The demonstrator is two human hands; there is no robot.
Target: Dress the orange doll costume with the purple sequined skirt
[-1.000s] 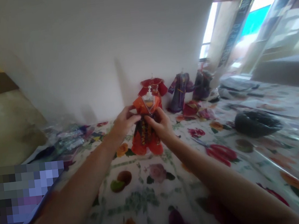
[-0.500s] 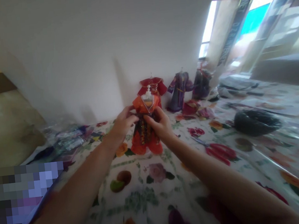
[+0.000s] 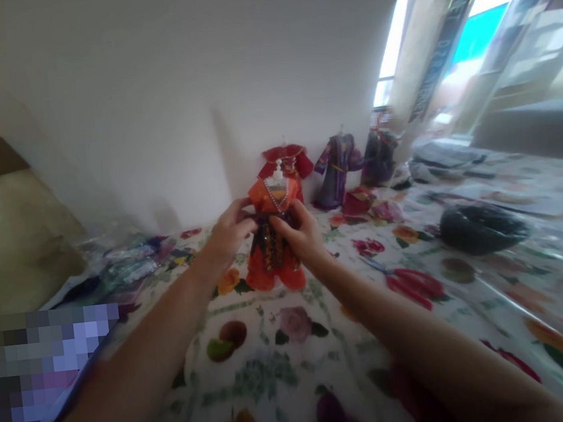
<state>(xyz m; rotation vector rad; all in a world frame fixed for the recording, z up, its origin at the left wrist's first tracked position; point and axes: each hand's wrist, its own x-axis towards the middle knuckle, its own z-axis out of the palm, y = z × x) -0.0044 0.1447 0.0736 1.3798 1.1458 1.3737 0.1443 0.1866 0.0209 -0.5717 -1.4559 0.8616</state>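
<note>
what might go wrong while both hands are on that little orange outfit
The orange outfit stands close in front of the red outfit, so a backward push might knock it.
The right hand is near the beaded trim and might snag it.
The scissors lie near the right forearm, which could bump them.

red dress (image 3: 284, 155) partly hidden behind orange dress (image 3: 274, 252), screen (image 3: 70, 354) pixelated, window (image 3: 481, 32) blurred

Both bare arms (image 3: 398, 319) are stretched from near to far. The left hand (image 3: 228, 235) and right hand (image 3: 309, 236) are held close together, fingers (image 3: 238, 210) bent.
</note>
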